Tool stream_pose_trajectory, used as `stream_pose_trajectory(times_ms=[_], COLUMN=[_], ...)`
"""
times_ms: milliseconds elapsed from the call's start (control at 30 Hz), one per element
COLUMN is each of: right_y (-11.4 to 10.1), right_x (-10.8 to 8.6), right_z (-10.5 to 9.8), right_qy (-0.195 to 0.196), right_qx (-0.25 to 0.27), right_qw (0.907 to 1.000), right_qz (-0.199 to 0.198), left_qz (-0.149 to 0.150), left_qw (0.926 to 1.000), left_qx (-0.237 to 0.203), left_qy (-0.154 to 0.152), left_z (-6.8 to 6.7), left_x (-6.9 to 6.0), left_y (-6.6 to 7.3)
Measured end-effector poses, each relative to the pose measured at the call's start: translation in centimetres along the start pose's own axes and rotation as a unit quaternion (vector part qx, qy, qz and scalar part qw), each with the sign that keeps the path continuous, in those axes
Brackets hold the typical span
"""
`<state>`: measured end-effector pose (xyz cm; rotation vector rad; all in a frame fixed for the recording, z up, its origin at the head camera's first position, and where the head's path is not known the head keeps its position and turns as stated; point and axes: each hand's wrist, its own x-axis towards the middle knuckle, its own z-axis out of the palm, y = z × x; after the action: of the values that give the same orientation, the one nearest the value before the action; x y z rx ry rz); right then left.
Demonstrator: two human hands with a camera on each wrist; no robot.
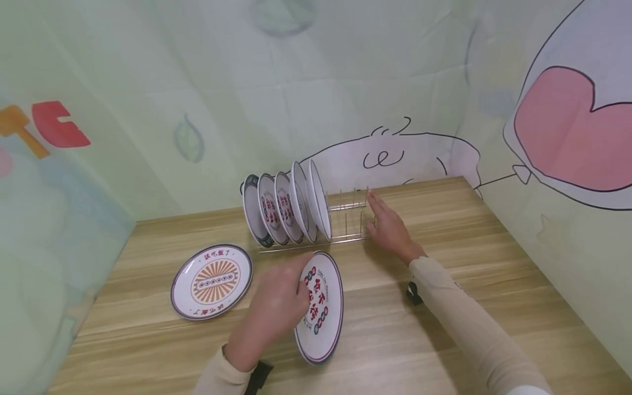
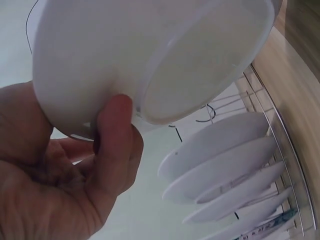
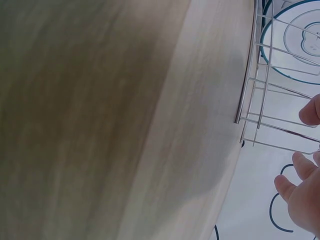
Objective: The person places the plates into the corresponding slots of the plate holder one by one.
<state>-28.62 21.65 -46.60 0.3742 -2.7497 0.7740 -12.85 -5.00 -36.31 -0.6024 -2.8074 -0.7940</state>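
My left hand (image 1: 276, 302) grips the left rim of a white plate (image 1: 326, 323) with red characters and a dark rim, held steeply tilted above the table. The left wrist view shows the thumb and curled fingers round the edge of its pale underside (image 2: 100, 60). A wire dish rack (image 1: 345, 239) holds several plates (image 1: 269, 211) upright in its left part. At the rack's right end is my right hand (image 1: 392, 230), its fingers extended along the end wires. In the right wrist view, the thumb and fingertips (image 3: 285, 187) lie beside those wires; firm contact is unclear.
Left of the held plate, another plate (image 1: 214, 282) with an orange sunburst lies face up on the wooden table (image 1: 138, 340). A printed cloth backdrop (image 1: 227, 99) stands behind the rack and along both sides. The rack's right-hand slots hold no plates.
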Motion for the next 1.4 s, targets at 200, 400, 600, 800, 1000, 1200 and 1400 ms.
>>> stream_pose_trajectory(times_ms=[200, 400, 600, 800, 1000, 1200, 1400], right_y=[0.0, -0.2, -0.3, -0.1, 0.0, 0.1, 0.2], right_x=[0.1, 0.2, 0.3, 0.3, 0.3, 0.1, 0.0], right_z=[0.1, 0.1, 0.1, 0.1, 0.1, 0.2, 0.1], right_qy=[-0.002, -0.002, -0.002, 0.002, 0.009, 0.011, 0.015], right_qx=[0.0, 0.003, 0.012, 0.013, 0.019, 0.016, 0.011], right_qw=[1.0, 1.0, 0.9999, 0.9999, 0.9998, 0.9997, 0.9997], right_qz=[-0.001, -0.006, 0.001, -0.002, -0.007, -0.011, -0.013], left_qz=[0.032, 0.057, 0.072, 0.061, 0.05, 0.033, 0.028], left_qw=[0.9989, 0.9964, 0.9927, 0.9916, 0.9901, 0.9882, 0.9881], left_qx=[0.029, 0.056, 0.087, 0.105, 0.127, 0.147, 0.147], left_qy=[0.014, 0.027, 0.042, 0.043, 0.034, 0.028, 0.037], left_z=[1.0, 1.6, 2.2, 2.8, 3.4, 3.9, 4.4], left_x=[1.8, 3.9, 5.7, 7.4, 9.1, 10.6, 11.9], left_y=[1.2, 2.3, 2.8, 3.2, 3.3, 3.3, 3.0])
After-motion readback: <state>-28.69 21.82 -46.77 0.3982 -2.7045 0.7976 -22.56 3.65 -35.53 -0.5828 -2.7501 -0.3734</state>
